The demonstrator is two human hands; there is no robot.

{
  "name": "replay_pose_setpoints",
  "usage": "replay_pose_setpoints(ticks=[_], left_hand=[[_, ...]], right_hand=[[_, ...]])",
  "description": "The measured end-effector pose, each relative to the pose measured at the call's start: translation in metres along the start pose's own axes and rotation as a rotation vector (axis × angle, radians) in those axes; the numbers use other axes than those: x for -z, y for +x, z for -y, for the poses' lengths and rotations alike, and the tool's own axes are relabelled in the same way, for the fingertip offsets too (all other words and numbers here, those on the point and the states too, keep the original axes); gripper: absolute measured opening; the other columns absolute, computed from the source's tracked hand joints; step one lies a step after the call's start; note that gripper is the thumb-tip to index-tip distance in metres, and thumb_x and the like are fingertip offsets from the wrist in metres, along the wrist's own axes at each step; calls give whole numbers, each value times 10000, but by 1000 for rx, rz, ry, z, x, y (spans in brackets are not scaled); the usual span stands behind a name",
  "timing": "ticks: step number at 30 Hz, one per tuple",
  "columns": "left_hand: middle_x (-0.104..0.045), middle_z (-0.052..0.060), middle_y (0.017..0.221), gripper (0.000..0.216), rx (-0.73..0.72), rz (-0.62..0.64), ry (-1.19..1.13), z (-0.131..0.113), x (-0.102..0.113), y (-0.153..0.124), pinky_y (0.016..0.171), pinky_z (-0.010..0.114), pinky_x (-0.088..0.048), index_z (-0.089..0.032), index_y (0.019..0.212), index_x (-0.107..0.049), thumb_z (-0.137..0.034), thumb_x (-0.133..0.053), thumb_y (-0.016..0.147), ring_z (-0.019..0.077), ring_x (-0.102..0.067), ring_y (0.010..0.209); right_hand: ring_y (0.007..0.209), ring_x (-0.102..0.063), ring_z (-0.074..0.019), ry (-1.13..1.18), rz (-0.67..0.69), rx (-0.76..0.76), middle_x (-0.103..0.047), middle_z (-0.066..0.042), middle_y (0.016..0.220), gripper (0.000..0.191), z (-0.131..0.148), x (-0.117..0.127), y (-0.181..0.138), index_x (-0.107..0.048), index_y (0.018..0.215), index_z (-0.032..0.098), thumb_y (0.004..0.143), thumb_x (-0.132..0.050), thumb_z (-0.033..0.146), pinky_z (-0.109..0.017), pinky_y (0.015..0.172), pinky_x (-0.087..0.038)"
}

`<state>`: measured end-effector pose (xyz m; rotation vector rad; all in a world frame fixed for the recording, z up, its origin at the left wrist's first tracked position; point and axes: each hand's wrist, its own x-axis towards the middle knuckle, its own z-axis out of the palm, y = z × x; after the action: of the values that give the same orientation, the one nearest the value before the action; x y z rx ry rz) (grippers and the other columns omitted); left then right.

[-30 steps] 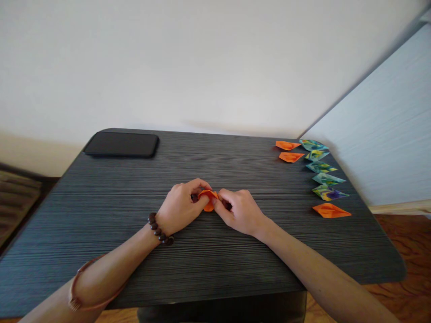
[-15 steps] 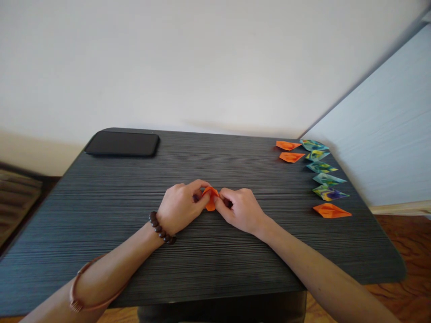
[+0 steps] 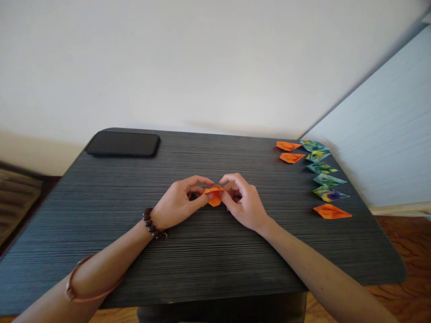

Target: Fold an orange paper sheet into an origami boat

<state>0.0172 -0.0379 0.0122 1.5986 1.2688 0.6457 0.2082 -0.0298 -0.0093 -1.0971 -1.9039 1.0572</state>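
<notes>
A small folded orange paper piece (image 3: 214, 196) is held just above the middle of the dark striped table (image 3: 101, 211). My left hand (image 3: 178, 204) pinches its left side between thumb and forefinger. My right hand (image 3: 244, 202) pinches its right side the same way. The other fingers of both hands are curled loosely. A dark bead bracelet sits on my left wrist, and a thin bangle lies further up that forearm.
A black phone (image 3: 123, 144) lies face up at the table's far left corner. Several finished folded paper shapes lie along the right edge: patterned blue-green ones (image 3: 323, 172) and orange ones (image 3: 332, 211). A pale wall rises behind the table.
Both hands have lifted and spread slightly, with the fingers more open around the orange paper. The paper has shifted a little to the right and now lies flatter between the fingertips.
</notes>
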Motion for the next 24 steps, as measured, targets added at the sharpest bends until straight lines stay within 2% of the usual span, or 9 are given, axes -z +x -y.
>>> replay_pose_setpoints(ticks=[3, 5, 7, 11, 15, 18, 21, 24], left_hand=[[-706, 50, 778, 419, 56, 38, -182, -3, 2, -1, 524, 207, -471, -154, 1133, -510, -383, -588, 791, 144, -638, 638], [-700, 60, 750, 449, 135, 83, -305, -5, 1, -2, 438, 198, -463, -144, 1151, -497, -385, -599, 785, 147, -631, 574], [-694, 66, 726, 448, 208, 115, -416, -6, 0, -2, 419, 203, -483, -133, 1144, -504, -369, -614, 779, 166, -644, 598], [-698, 87, 811, 379, 247, 113, -586, -2, -1, 0, 563, 245, -560, -125, 1088, -553, -300, -649, 766, 196, -661, 782], [-697, 102, 897, 328, 265, 156, -702, 2, 4, 2, 669, 261, -562, -129, 1088, -566, -219, -629, 780, 187, -658, 826], [-684, 123, 966, 302, 270, 208, -788, 2, 7, 2, 723, 309, -559, -120, 1097, -568, -229, -569, 816, 204, -657, 849], [-677, 124, 998, 305, 260, 200, -762, 0, 7, 2, 742, 326, -558, -117, 1091, -568, -270, -568, 827, 206, -648, 879], [-684, 98, 1007, 414, 274, 171, -688, -1, 3, 2, 761, 303, -551, -139, 1142, -527, -226, -662, 761, 182, -646, 891]], right_hand=[[439, -527, -65, 122, 31, 43, -609, 29, 676, 135, -4, 0, 0, -518, 991, 207, 863, -505, 247, -192, 444, -410], [445, -553, -65, 161, 10, 54, -641, 7, 737, 142, -7, 0, -1, -552, 983, 200, 859, -526, 266, -196, 447, -436], [459, -575, -67, 185, -7, 59, -661, -13, 797, 146, -8, 0, 0, -581, 972, 194, 852, -544, 268, -198, 449, -453], [470, -594, -75, 207, -21, 73, -669, -23, 799, 135, -9, 0, 0, -609, 938, 180, 831, -574, 253, -196, 446, -468], [500, -612, -88, 163, -8, 110, -663, -22, 738, 116, -8, 2, 0, -619, 915, 162, 821, -571, 209, -198, 473, -482], [555, -616, -94, 39, -14, 216, -663, -22, 715, 116, -5, 7, 0, -635, 881, 159, 812, -542, 146, -212, 542, -489], [593, -602, -105, -62, -16, 313, -653, -19, 685, 152, -2, 11, 1, -638, 867, 160, 803, -507, 117, -238, 601, -485], [602, -589, -108, -97, -8, 331, -641, -20, 686, 157, -2, 11, 1, -630, 879, 157, 808, -493, 133, -248, 615, -479]])
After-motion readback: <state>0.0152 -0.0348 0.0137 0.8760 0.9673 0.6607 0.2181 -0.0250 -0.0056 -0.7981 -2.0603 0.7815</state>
